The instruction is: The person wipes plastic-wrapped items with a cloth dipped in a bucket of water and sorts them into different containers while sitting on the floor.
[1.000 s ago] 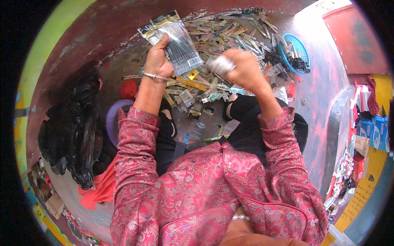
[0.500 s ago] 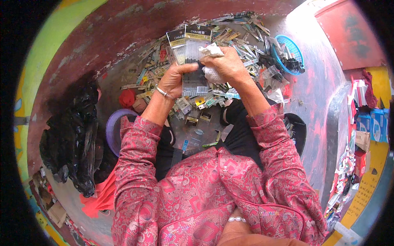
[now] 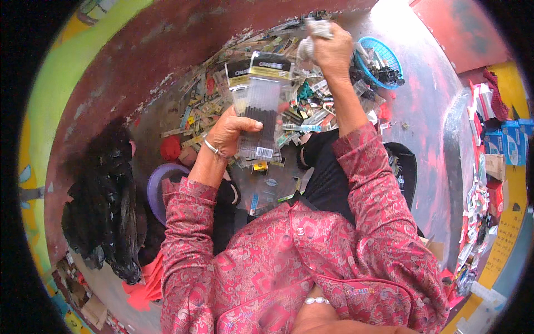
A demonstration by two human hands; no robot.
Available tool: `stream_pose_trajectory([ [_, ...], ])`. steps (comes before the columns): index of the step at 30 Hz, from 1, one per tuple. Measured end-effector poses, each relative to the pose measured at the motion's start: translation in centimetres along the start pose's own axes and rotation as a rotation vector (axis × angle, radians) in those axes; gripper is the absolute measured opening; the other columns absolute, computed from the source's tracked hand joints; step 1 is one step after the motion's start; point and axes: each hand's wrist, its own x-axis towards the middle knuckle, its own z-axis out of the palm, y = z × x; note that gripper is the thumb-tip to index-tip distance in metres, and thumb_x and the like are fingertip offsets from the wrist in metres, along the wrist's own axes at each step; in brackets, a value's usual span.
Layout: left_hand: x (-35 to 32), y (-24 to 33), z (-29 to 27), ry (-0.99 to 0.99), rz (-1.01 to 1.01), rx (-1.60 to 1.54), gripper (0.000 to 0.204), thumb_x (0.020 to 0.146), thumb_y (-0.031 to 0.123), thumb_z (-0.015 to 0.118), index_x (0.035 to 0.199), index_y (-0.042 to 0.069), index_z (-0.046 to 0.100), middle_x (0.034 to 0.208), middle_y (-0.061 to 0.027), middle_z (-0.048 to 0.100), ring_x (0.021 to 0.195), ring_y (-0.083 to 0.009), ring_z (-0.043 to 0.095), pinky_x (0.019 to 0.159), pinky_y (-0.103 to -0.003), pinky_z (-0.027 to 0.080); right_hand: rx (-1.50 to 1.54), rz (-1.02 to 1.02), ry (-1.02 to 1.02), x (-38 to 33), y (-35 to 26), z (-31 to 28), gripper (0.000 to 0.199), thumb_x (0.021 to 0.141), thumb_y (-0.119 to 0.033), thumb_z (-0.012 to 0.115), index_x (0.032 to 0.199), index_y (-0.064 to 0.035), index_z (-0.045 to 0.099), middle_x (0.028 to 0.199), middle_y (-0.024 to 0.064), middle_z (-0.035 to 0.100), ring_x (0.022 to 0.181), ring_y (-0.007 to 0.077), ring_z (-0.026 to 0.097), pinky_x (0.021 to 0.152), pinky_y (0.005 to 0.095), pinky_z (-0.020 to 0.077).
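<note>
My left hand (image 3: 226, 132) is closed on clear plastic packs, thumb across the front one. That front pack (image 3: 263, 94) has a black and gold header, and thin clear sticks with dark lower ends show through it. Behind its left side a second, similar pack (image 3: 239, 75) peeks out. Up and to the right, well apart from the packs, my right hand (image 3: 334, 53) grips a crumpled white cloth (image 3: 319, 29), slightly blurred. Beneath both hands spreads a heap of small flat packages (image 3: 311, 119) on the floor.
A blue plastic basket (image 3: 364, 43) with dark pieces in it stands right of the heap. At the left lie a black plastic bag (image 3: 105, 206), a purple round rim (image 3: 156, 192) and red cloth (image 3: 149, 278). Blue boxes (image 3: 510, 142) and stacked packaging line the right wall.
My right hand has moved off the packs, up and to the right, with the white cloth in it. The left hand has lowered the packs slightly.
</note>
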Motion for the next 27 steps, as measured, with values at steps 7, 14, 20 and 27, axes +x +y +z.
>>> stream_pose_trajectory([
  [7,1.0,-0.9,-1.8,0.142,0.050,0.035,0.057,0.059,0.001,0.058,0.115,0.001,0.044,0.110,-0.0131,0.053,0.089,-0.0214,0.057,0.079,-0.034,0.047,0.195,-0.284,-0.272,-4.8,-4.5,0.6,0.019,0.061,-0.004,0.062,0.079,-0.0045,0.055,0.075,0.0088,0.058,0.069,0.0198,0.056,0.063,0.0298,0.0438],
  [14,1.0,-1.0,-2.9,0.148,0.016,0.219,0.045,0.057,-0.005,0.060,0.100,0.005,0.054,0.092,-0.0015,0.058,0.086,-0.0140,0.055,0.078,-0.027,0.042,0.446,-0.008,-0.746,-6.1,-5.3,0.7,0.012,0.064,-0.009,0.061,0.074,-0.0024,0.059,0.067,0.0128,0.060,0.062,0.0211,0.058,0.056,0.0295,0.0437],
  [20,1.2,0.1,-2.2,0.063,0.120,0.063,0.067,0.056,0.002,0.063,0.119,-0.001,0.041,0.115,-0.0122,0.051,0.097,-0.0187,0.054,0.088,-0.030,0.040,0.250,0.314,-0.261,-0.9,-0.2,-1.4,0.029,0.069,-0.031,0.064,0.076,-0.0030,0.061,0.066,0.0115,0.060,0.061,0.0227,0.059,0.055,0.0326,0.0442],
  [27,1.8,-0.7,-2.4,0.034,0.094,0.034,0.047,0.068,0.013,0.066,0.110,0.001,0.048,0.102,-0.0076,0.058,0.091,-0.0173,0.056,0.083,-0.031,0.043,0.321,0.362,-0.761,-3.9,-1.7,0.5,0.028,0.064,-0.021,0.065,0.084,-0.0010,0.063,0.072,0.0078,0.063,0.062,0.0138,0.058,0.060,0.0296,0.0451],
])
